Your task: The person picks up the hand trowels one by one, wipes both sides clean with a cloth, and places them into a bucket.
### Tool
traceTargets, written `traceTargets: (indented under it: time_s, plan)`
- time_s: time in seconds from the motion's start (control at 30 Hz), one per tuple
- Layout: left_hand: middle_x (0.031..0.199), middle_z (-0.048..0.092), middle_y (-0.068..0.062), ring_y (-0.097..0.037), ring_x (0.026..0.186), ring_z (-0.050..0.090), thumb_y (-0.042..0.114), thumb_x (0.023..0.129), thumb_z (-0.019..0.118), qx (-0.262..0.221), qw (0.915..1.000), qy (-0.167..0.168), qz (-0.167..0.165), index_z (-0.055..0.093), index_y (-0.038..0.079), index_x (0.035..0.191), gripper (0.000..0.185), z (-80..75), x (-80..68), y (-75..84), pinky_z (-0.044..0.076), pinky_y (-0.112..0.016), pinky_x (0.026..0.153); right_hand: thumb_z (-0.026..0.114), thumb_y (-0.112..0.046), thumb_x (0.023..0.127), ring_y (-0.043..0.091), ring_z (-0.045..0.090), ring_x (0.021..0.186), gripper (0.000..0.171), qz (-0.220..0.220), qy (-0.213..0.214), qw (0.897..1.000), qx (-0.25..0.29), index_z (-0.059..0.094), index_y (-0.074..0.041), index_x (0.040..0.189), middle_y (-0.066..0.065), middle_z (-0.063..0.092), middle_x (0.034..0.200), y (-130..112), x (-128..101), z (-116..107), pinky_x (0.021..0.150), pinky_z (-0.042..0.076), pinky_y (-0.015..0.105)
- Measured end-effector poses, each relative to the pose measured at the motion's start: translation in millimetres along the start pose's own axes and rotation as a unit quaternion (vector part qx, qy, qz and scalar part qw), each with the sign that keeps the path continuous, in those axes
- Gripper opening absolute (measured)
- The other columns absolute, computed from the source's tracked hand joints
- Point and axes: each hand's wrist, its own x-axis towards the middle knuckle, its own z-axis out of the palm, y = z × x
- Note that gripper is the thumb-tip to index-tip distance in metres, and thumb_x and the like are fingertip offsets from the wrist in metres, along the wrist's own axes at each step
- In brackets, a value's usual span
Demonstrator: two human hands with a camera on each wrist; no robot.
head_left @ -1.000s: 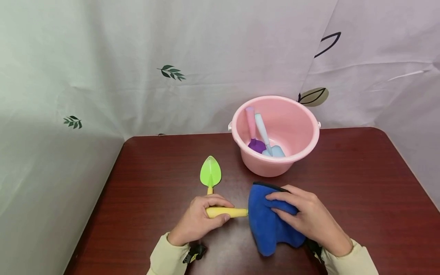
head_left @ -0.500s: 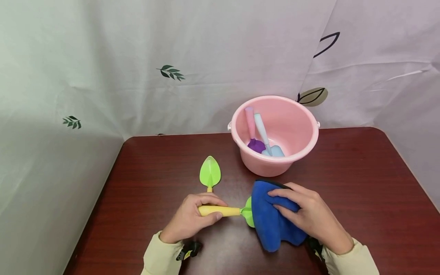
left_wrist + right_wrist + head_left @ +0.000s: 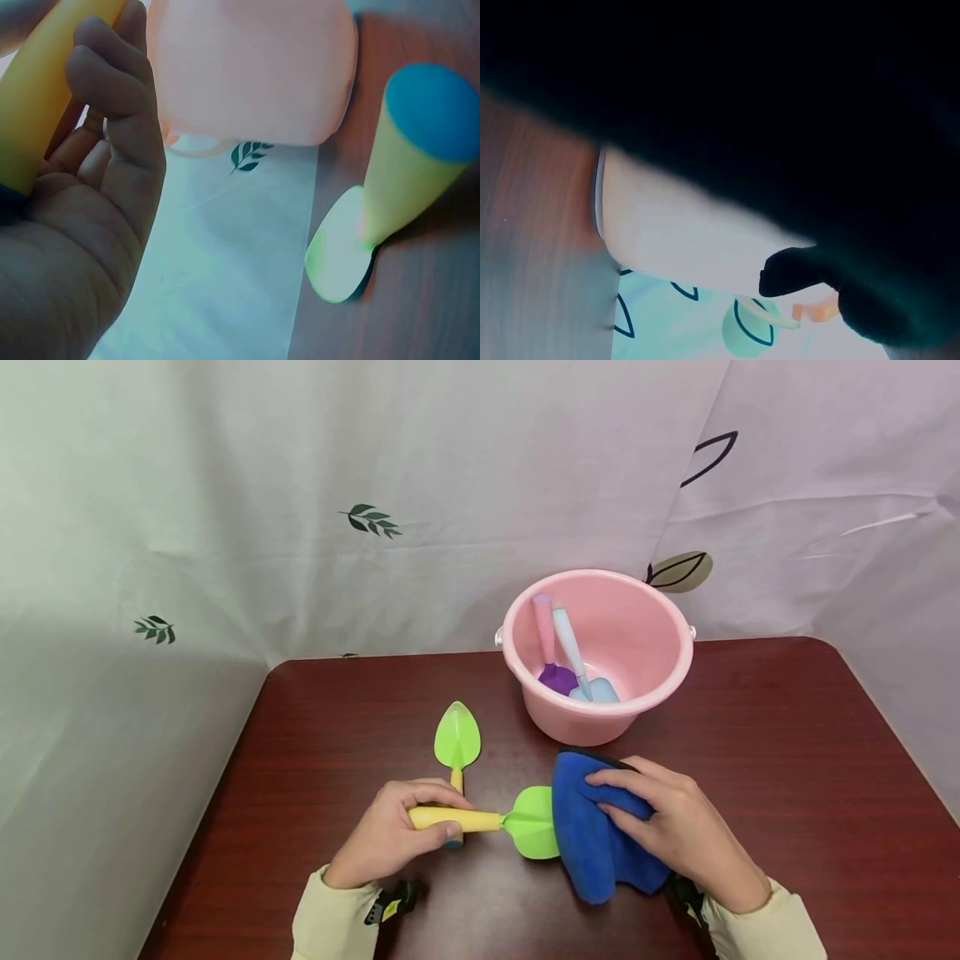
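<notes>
My left hand point(image 3: 441, 815) grips the yellow handle point(image 3: 468, 819) of a green-bladed trowel held level over the table. Its blade point(image 3: 531, 827) shows to the left of a folded blue cloth point(image 3: 588, 847), and its tip is hidden inside the cloth. My right hand point(image 3: 622, 797) grips that cloth around the blade. In the left wrist view, my left hand point(image 3: 105, 187) curls around the yellow handle point(image 3: 45, 97). A second green trowel point(image 3: 458, 739) lies flat on the table behind my left hand, seen close as the second trowel point(image 3: 409, 172) with a blue end cap.
A pink bucket point(image 3: 652, 681) stands beyond my hands and holds a purple scoop point(image 3: 557, 677) and a light blue shovel point(image 3: 596, 689). The dark red table point(image 3: 787, 760) is backed by leaf-printed curtains. The right wrist view is mostly blocked by the dark cloth point(image 3: 780, 90).
My left hand has drawn the trowel leftward, so its green blade has come out from under the blue cloth. The right hand with the cloth stayed nearly in place.
</notes>
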Motion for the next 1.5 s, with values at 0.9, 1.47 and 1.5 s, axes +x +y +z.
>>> traceTargets:
  time_s: [0.9, 1.47, 1.5]
  plan:
    - [0.103, 0.070, -0.011, -0.020, 0.077, 0.062, -0.011, 0.084, 0.073, 0.024, 0.9968, 0.038, 0.065, 0.074, 0.004, 0.110, 0.031, -55.2, -24.2, 15.8, 0.050, -0.028, 0.058, 0.087, -0.003, 0.070, 0.006, 0.065, 0.089, 0.051, 0.019, -0.011, 0.999, -0.032, 0.074, -0.026, 0.114, -0.011, 0.066, 0.107, 4.0, -0.4, 0.5, 0.081, 0.048, 0.013]
    - [0.107, 0.069, -0.014, -0.018, 0.070, 0.058, -0.018, 0.074, 0.077, 0.108, 0.9743, 0.114, 0.161, 0.076, -0.001, 0.109, 0.039, -80.5, 18.3, 76.5, 0.045, -0.025, 0.056, 0.086, -0.003, 0.071, 0.006, 0.065, 0.090, 0.052, 0.015, -0.021, 0.999, -0.033, 0.073, -0.026, 0.115, -0.011, 0.066, 0.108, 3.2, -1.1, 2.0, 0.079, 0.050, 0.016]
    - [0.107, 0.069, -0.013, -0.018, 0.070, 0.058, -0.017, 0.074, 0.077, 0.114, 0.9735, 0.114, 0.162, 0.076, 0.000, 0.109, 0.039, -80.7, 23.7, 80.3, 0.045, -0.025, 0.056, 0.086, -0.003, 0.071, 0.006, 0.065, 0.090, 0.052, 0.015, -0.021, 0.999, -0.033, 0.073, -0.026, 0.115, -0.011, 0.066, 0.109, 3.1, -1.2, 2.0, 0.079, 0.050, 0.016]
